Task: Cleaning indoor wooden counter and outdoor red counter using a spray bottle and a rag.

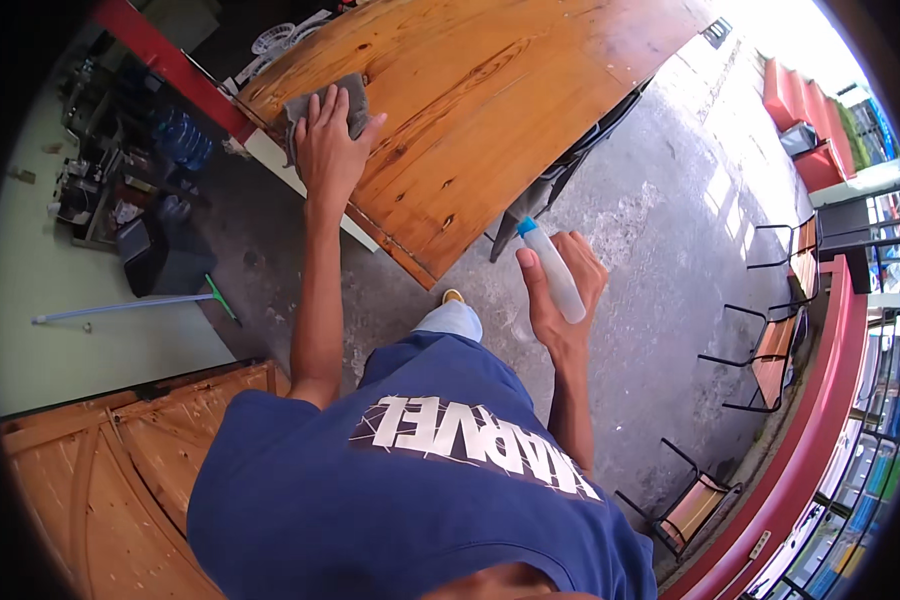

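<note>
My left hand (331, 148) lies with spread fingers on a grey cloth (354, 98), pressing it against the varnished wooden tabletop (470, 110) near its left edge. In my right hand (580, 270) is a translucent spray bottle (558, 278) with a blue top, held tilted beside the near corner of the table, above the floor. My right thumb rests along the bottle, and the other fingers wrap behind it, partly hidden.
Dark chair parts (590, 135) show under the table's right edge. Several wooden chairs (770, 360) with black frames stand along the right wall. A green-headed squeegee (215, 295) and a black bin (165, 255) are at left. A wooden door (100, 480) is at lower left.
</note>
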Demonstrator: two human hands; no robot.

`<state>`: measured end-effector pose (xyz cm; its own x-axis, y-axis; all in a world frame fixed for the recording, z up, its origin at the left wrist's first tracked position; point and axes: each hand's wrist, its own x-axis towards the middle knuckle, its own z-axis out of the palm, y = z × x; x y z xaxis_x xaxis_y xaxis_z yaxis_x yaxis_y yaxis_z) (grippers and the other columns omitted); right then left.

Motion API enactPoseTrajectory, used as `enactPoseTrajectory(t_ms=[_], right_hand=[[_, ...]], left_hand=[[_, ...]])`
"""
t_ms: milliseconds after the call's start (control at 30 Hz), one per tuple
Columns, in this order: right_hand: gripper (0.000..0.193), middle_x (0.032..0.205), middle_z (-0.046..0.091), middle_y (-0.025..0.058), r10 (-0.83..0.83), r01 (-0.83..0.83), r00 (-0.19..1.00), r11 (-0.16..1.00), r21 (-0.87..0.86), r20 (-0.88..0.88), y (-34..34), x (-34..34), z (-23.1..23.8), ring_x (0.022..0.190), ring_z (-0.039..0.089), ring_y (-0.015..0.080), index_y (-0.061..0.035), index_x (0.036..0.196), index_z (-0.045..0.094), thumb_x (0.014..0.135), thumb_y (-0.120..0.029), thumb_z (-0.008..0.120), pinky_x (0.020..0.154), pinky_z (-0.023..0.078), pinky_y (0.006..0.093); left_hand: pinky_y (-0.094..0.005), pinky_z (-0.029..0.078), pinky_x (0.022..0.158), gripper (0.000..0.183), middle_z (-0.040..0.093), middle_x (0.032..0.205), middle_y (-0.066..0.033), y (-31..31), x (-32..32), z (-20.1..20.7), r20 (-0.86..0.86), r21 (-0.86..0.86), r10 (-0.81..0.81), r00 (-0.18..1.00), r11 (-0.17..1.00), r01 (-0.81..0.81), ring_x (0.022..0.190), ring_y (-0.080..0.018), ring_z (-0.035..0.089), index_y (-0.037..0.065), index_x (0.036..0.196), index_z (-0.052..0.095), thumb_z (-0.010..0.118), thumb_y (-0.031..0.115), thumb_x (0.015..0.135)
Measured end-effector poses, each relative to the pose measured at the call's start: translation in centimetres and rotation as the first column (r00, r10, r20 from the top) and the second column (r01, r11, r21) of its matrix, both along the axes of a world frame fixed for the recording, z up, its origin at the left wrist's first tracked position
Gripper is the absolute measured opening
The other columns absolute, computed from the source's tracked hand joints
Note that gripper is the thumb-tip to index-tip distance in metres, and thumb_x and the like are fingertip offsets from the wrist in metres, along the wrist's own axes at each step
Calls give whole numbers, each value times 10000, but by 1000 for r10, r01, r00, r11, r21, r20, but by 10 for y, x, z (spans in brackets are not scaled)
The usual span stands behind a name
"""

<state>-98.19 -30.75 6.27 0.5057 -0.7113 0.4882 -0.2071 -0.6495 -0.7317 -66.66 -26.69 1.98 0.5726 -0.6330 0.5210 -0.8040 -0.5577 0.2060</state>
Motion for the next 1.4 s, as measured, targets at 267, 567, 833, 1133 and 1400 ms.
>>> enactPoseTrajectory(t_ms=[267, 567, 833, 1133, 1400], right_hand=[[432, 667, 579, 81, 330, -316, 943, 837, 447, 48, -62, -4, -6, 598, 539, 169, 1, 808, 691, 880, -420, 624, 550, 399, 316], [461, 591, 485, 72, 583, -572, 805, 811, 120, -110, -126, 16, -10, 554, 505, 185, -14, 665, 621, 903, -405, 569, 531, 384, 316], [463, 662, 602, 64, 764, -708, 645, 588, 391, 19, -203, 8, -3, 573, 551, 131, 19, 802, 647, 929, -414, 544, 533, 415, 281], [477, 562, 559, 68, 808, -776, 566, 455, 437, 163, -260, 5, -16, 519, 496, 139, 10, 697, 626, 922, -407, 565, 499, 368, 307], [472, 686, 613, 80, 780, -796, 546, 371, 478, 304, -286, 10, -14, 594, 540, 119, 64, 1013, 644, 946, -392, 541, 553, 443, 268]], left_hand=[[-405, 411, 1027, 377, 600, 1267, -153, 11, -2, 9, -180, -238, -44, 983, 971, 0, 1233, -350, 513, 21, 1174, 653, 491, 309, 992], [-407, 436, 1003, 374, 603, 1197, -226, 21, -70, 19, -431, -308, 47, 901, 931, -196, 1100, -406, 563, 35, 1140, 666, 466, 321, 1007], [-452, 380, 1064, 385, 653, 1188, -133, -3, -187, 20, -420, -300, 259, 870, 865, -403, 1219, -356, 530, -9, 1087, 675, 446, 293, 1017], [-445, 202, 1157, 415, 442, 1467, -65, -36, -261, 21, -410, -93, 397, 821, 878, -470, 1430, -260, 284, 75, 1326, 555, 418, 323, 1022], [-462, 141, 1174, 473, 245, 1583, 12, -52, -233, 12, -199, 224, 596, 778, 801, -556, 1474, -250, 168, 211, 1496, 343, 296, 348, 1046]])
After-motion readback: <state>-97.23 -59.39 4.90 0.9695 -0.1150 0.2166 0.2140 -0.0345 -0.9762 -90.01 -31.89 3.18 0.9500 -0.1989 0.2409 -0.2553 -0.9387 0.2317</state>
